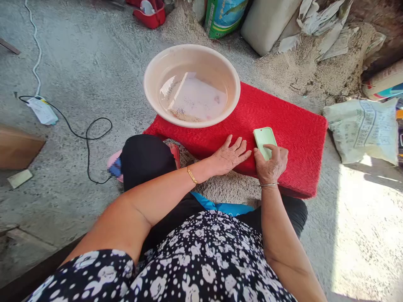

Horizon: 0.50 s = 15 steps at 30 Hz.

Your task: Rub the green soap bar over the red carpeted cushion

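A pale green phone case (263,138) lies on the red cloth-covered bench (292,121), its hollow side up. My right hand (272,164) is closed on the near end of the case, with the thumb at its left edge and a fingertip inside it. Just to the left, my left hand (231,157) is palm down with its fingers spread, holding nothing and low over the bench's near edge. A large beige basin (151,94) of cloudy water stands on the left part of the bench.
A white power strip (42,110) with a black cable lies on the floor at left, near a cardboard box (19,147). Sacks (267,25) and heaped grain or sand (283,75) are at the back. A white woven bag (362,130) sits at right.
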Tool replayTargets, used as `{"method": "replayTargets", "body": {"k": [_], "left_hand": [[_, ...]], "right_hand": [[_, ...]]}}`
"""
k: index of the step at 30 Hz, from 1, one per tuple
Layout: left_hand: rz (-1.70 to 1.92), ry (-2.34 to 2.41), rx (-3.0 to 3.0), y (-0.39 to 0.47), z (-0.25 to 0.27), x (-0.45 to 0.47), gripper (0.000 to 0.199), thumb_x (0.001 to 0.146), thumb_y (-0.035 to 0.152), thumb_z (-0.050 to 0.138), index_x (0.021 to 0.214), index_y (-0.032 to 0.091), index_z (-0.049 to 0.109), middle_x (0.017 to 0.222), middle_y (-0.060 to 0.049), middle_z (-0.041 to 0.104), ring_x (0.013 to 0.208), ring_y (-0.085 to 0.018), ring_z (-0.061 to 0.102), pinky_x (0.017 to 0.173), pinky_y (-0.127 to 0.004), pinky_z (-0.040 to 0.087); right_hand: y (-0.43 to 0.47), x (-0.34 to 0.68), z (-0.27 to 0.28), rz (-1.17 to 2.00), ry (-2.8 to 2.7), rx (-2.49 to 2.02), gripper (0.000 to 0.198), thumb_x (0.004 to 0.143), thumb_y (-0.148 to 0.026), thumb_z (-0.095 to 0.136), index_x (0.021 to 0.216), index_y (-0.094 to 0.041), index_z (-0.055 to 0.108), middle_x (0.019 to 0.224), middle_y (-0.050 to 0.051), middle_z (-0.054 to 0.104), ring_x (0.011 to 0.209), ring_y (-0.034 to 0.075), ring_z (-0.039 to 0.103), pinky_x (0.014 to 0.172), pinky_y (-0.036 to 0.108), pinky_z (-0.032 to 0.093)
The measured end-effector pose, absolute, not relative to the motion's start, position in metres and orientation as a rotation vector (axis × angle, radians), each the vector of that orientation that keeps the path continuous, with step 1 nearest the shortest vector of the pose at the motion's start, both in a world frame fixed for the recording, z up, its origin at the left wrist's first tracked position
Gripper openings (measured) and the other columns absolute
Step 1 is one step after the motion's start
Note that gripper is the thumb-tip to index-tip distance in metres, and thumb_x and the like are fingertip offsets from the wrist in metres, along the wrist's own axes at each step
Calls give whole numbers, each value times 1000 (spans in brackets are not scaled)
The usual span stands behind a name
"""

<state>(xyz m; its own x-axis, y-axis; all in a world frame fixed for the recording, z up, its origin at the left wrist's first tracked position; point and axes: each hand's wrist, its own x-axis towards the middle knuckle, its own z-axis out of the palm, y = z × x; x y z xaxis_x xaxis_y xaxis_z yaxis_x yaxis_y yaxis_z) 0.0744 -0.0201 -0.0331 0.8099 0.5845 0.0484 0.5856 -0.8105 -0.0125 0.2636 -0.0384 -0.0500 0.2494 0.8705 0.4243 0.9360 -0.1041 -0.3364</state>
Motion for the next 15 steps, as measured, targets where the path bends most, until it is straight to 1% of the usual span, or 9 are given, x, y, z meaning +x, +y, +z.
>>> {"method": "replayTargets", "body": {"k": [7, 15], "left_hand": [[-23, -945, -2943, -20, -31, 75, 55, 89, 13, 37, 145, 13, 34, 149, -21, 33, 138, -37, 28, 109, -62, 17], [15, -972, -2985, -20, -29, 75, 60, 88, 12, 37, 147, 15, 29, 151, -18, 30, 141, -36, 22, 110, -63, 12]], "right_hand": [[-39, 263, -47, -132, -1644, -1980, 39, 79, -55, 57, 98, -21, 63, 95, 7, 53, 95, 25, 50, 84, 42, 41], [-39, 263, -47, -114, -1635, -2005, 40, 79, -56, 58, 99, -21, 64, 96, 7, 54, 97, 25, 50, 86, 41, 40]]}}
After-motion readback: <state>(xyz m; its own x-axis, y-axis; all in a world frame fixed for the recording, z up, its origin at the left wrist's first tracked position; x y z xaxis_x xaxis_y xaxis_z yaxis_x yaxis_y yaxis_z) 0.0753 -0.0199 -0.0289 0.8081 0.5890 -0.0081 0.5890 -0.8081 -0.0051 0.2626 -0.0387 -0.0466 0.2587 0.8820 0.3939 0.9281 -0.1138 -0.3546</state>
